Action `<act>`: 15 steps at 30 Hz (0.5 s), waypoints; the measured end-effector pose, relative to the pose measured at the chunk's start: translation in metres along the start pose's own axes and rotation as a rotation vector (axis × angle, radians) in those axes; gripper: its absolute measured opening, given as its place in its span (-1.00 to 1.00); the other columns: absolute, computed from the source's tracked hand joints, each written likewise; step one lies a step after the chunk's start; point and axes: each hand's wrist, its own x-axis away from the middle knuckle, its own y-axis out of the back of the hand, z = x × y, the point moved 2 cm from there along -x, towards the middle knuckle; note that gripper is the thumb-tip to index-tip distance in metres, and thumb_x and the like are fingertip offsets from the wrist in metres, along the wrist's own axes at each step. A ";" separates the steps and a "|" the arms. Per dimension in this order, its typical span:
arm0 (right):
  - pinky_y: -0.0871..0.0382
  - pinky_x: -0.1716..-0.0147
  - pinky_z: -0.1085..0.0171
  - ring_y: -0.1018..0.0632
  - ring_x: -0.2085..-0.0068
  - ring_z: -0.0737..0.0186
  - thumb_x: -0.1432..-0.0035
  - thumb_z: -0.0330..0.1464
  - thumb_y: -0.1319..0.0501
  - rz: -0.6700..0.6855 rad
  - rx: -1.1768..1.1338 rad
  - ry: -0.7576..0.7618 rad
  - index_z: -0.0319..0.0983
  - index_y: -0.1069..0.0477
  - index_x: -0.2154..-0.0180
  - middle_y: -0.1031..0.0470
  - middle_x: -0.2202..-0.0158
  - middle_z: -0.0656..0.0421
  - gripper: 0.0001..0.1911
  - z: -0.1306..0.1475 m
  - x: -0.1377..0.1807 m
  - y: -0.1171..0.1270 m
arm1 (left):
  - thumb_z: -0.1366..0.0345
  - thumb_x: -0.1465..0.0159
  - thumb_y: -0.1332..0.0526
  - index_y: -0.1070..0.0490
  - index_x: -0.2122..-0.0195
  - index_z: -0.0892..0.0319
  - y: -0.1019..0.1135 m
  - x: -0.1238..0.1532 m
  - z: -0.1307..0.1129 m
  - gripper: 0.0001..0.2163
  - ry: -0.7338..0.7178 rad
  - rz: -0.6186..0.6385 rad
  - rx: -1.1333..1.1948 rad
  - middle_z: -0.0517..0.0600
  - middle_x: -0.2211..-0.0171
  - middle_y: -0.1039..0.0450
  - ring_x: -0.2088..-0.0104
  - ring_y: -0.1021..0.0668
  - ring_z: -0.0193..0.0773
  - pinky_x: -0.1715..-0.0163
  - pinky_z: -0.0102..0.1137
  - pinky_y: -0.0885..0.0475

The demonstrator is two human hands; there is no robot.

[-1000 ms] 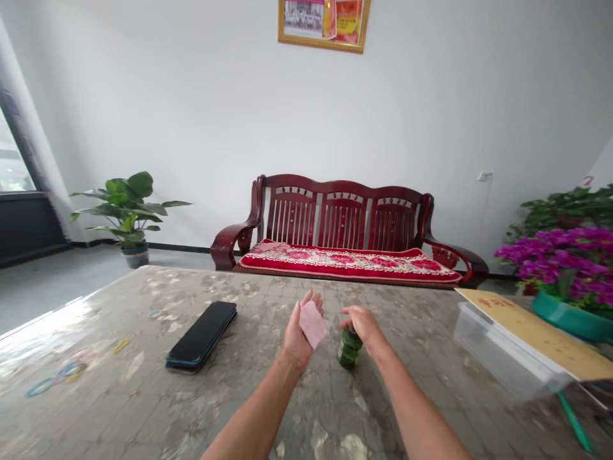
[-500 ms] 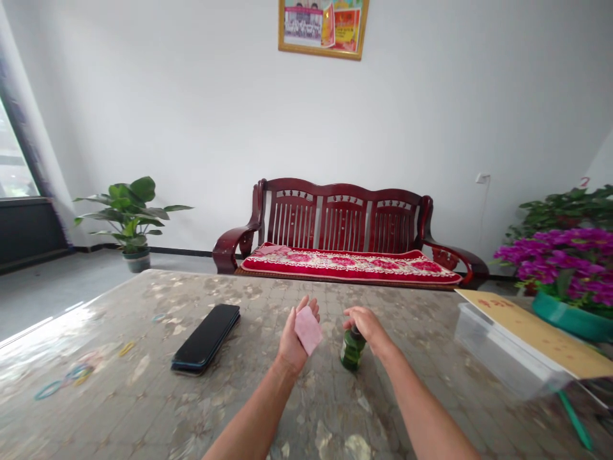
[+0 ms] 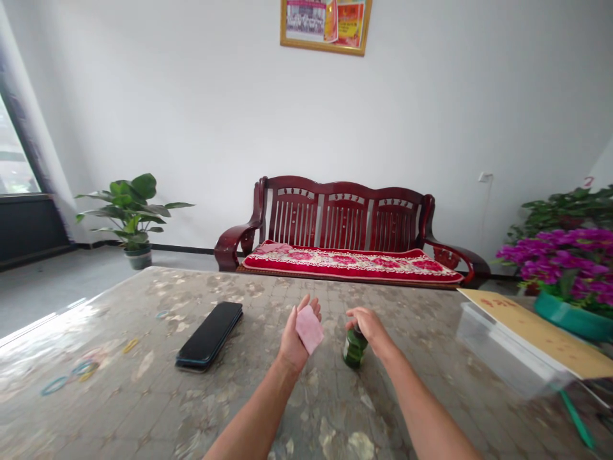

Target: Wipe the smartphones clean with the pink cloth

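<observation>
My left hand (image 3: 293, 342) is palm up, with a small folded pink cloth (image 3: 310, 329) lying across the palm and its fingers loosely curled. Just to the right, a small green bottle (image 3: 354, 350) with a dark top stands upright on the patterned table (image 3: 249, 409). My right hand (image 3: 368, 327) rests over the top of that bottle, fingers bent around it and pointing left. The hand hides most of the bottle's cap.
To the left lie a black smartphone (image 3: 211, 335), a yellow rubber band (image 3: 129, 345) and several coloured bands (image 3: 82, 369). At right are a clear plastic box (image 3: 507, 348) under a tan envelope (image 3: 541, 332), and purple flowers (image 3: 565, 259). Behind the table stands a wooden bench (image 3: 345, 217).
The view has shifted very slightly. Both hands, the pink cloth and the green bottle keep nearly the same places relative to the table.
</observation>
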 end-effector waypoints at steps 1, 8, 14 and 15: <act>-0.18 0.48 0.30 -0.48 0.47 0.19 0.06 -0.17 -0.05 0.002 0.002 0.000 -0.24 -0.52 0.31 -0.54 0.57 0.16 -0.60 0.001 0.000 0.001 | 0.06 -0.36 -0.15 -0.35 -0.20 0.05 0.001 0.001 0.000 -0.58 0.000 -0.004 -0.004 0.07 -0.16 -0.42 -0.24 -0.34 -0.14 -0.27 -0.24 -0.10; -0.20 0.47 0.32 -0.48 0.46 0.21 0.05 -0.23 -0.04 0.009 0.035 -0.010 -0.23 -0.53 0.34 -0.53 0.61 0.21 -0.65 -0.003 -0.009 -0.001 | 0.07 -0.36 -0.14 -0.35 -0.20 0.05 0.005 -0.001 -0.002 -0.58 -0.017 -0.027 -0.011 0.07 -0.15 -0.43 -0.23 -0.36 -0.15 -0.26 -0.25 -0.12; -0.22 0.47 0.31 -0.48 0.47 0.20 -0.01 -0.21 -0.04 0.002 0.021 0.000 -0.23 -0.52 0.29 -0.50 0.64 0.22 -0.64 -0.005 -0.010 -0.004 | 0.09 -0.37 -0.12 -0.35 -0.19 0.09 0.000 -0.002 -0.005 -0.59 -0.033 -0.033 -0.006 0.09 -0.13 -0.45 -0.21 -0.38 -0.15 -0.26 -0.25 -0.12; -0.23 0.46 0.30 -0.48 0.47 0.19 -0.03 -0.18 -0.05 0.005 0.006 0.004 -0.24 -0.52 0.28 -0.51 0.63 0.21 -0.63 -0.004 -0.008 -0.004 | 0.09 -0.37 -0.12 -0.36 -0.18 0.10 -0.002 -0.001 -0.006 -0.60 -0.038 -0.037 -0.004 0.10 -0.13 -0.45 -0.21 -0.39 -0.15 -0.26 -0.25 -0.13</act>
